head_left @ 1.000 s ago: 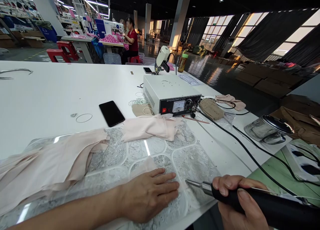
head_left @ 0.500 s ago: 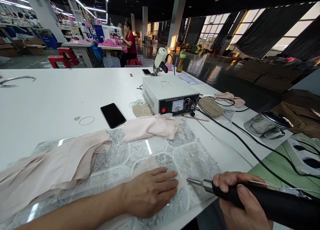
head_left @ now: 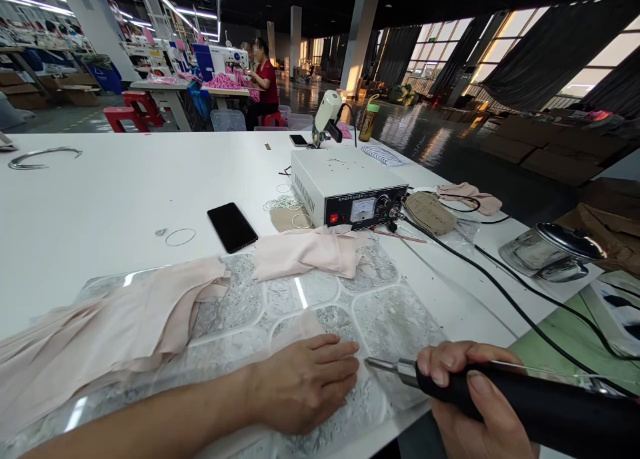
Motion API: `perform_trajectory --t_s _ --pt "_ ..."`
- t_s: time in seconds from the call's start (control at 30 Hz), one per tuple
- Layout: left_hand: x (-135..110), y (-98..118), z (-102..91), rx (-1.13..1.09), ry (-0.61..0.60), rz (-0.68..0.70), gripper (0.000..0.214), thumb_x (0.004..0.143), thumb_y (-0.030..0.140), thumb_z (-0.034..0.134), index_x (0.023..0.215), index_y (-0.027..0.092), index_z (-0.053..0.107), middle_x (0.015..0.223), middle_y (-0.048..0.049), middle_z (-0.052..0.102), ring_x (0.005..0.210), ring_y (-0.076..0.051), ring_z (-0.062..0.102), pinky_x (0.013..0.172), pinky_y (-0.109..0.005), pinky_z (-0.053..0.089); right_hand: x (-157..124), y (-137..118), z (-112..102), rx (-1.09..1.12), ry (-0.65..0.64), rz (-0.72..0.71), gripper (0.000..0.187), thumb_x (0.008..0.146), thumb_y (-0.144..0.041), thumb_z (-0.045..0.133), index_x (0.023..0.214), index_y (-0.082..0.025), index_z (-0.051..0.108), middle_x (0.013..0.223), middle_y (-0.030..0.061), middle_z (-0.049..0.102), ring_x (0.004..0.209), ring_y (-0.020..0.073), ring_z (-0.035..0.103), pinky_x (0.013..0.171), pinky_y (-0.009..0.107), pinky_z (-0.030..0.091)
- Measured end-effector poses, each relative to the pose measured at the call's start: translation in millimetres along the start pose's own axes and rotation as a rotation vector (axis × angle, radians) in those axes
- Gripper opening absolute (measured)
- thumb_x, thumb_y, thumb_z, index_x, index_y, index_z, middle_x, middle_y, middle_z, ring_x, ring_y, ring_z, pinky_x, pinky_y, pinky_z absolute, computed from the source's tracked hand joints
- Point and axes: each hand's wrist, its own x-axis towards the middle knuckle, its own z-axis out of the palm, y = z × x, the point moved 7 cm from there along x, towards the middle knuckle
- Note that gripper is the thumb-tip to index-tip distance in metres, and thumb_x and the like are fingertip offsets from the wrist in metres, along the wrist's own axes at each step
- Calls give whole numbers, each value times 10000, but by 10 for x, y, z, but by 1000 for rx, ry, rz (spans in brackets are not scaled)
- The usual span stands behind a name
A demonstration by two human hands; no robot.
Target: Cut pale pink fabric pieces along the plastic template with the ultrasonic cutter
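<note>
My left hand lies flat, fingers stretched out, pressing a small pale pink fabric piece onto a scratched glass mat. My right hand is wrapped round a black handheld tool. Its metal tip points left and sits just off my left fingertips, at the fabric's edge. A black cable runs from the tool toward a white control box with a dial and knobs.
More pink fabric lies in a pile at the left and folded near the box. A black phone, thin rings, a steel lidded pot and a bottle stand on the white table. A person sews far behind.
The tool tip has slid a little left, closer to my left fingertips. My left hand stays flat on the fabric.
</note>
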Motion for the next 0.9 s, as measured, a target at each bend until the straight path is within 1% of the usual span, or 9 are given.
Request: perform_trajectory --t_s 0.13,0.37,0.6,0.77,0.9 --pt "-6 5 20 -3 0 -2 255 1003 196 455 1141 58 618 1180 -124 670 1260 -252 530 1091 -357 379 -5 -3 68 -14 -22 -8 84 799 -250 642 786 -215 566 637 -33 526 491 109 494 480 298 479" --pt "3 7 -1 -22 21 -1 260 1003 183 438 1121 51 629 1168 -114 674 1242 -256 541 1089 -351 376 9 25 57 -14 -27 -2 63 808 -235 624 798 -221 563 642 -37 530 499 111 498 493 305 495" --pt "4 -1 -8 -23 4 -9 264 993 173 431 1143 65 620 1185 -122 669 1252 -250 531 1085 -356 385 19 47 73 -1 -60 -10 54 812 -189 597 805 -225 557 654 -36 543 508 115 513 512 313 499" --pt "13 1 -13 -17 -5 -2 268 983 169 442 1149 54 618 1192 -114 669 1235 -257 539 1069 -358 395 -20 12 12 2 -13 39 61 801 -226 616 812 -215 558 640 -39 528 495 107 493 497 304 492" --pt "21 4 -19 -8 4 -3 260 989 163 433 1126 56 626 1172 -110 678 1227 -250 544 1066 -351 394 -51 -40 -29 11 -1 44 67 789 -226 627 805 -213 563 630 -38 523 473 103 477 466 295 479"
